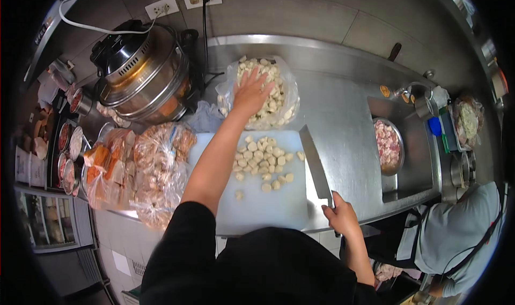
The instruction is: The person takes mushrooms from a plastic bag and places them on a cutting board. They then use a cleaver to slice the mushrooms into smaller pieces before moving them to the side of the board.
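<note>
My left hand (252,92) reaches over a clear plastic bag (293,100) full of pale, round food pieces (270,114). Its fingers are spread on top of the pieces. My right hand (345,215) grips the handle of a large knife (317,164). The broad blade points away from me, just past the right edge of a white cutting board (265,214). Many more round pale pieces (263,158) lie scattered on the board's upper half, and one sits by its right edge near the blade.
Bagged food (157,160) crowds the counter's left side, below a glass-bowled countertop cooker (149,76). At right, a metal bowl of cut raw meat (388,144) stands in the sink (414,184). A person in a grey shirt (454,228) is at lower right.
</note>
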A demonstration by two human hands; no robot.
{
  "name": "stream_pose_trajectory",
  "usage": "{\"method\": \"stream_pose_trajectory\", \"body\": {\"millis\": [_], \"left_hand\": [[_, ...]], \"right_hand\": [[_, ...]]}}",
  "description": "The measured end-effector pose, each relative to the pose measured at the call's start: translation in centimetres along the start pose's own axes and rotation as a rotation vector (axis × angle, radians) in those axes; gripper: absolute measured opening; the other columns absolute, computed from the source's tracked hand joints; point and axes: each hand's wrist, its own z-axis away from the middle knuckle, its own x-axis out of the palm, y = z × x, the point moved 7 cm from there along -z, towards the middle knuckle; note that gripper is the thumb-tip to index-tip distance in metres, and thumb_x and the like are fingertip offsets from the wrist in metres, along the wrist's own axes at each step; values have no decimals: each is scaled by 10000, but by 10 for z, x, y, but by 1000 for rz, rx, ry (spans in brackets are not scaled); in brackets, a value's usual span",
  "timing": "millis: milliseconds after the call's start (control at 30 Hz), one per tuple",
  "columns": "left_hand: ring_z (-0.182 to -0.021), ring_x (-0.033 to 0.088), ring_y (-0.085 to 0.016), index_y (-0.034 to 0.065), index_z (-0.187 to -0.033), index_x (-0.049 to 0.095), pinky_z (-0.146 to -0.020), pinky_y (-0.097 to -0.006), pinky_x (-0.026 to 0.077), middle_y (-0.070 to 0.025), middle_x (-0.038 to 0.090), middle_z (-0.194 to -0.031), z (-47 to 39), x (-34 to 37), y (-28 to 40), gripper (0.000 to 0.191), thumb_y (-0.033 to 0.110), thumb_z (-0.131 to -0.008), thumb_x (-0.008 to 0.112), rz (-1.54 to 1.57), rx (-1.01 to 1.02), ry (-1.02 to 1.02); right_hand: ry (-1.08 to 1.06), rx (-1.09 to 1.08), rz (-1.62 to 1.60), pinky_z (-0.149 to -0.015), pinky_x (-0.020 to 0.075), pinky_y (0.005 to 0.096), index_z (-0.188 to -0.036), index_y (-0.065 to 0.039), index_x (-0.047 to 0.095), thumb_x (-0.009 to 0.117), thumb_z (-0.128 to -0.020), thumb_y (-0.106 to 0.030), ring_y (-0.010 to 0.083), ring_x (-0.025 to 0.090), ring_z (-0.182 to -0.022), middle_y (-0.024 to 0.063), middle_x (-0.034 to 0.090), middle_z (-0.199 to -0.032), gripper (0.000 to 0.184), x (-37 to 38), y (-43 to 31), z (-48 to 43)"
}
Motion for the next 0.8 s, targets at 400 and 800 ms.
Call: {"method": "stream_pose_trajectory", "body": {"millis": [400,800], "left_hand": [[-1497,347,-390,43,-1528,451,-1256,-483,204,-222,459,-1557,232,31,-45,574,380,-1065,489,52,-128,154],[-1506,333,-408,45,-1571,384,-1229,-451,298,-252,367,-1609,289,-3,-67,695,351,-1000,636,205,-80,136]], "right_hand": [[8,-171,579,-751,579,511,-1334,-29,517,596,-915,-178,395,734,-819,217,740,-903,452,69,-3,-26],[-290,19,-510,-441,413,273,-1239,-18,573,634,-963,-89,106,504,-463,4,550,-650,292,58,51,-14]]}}
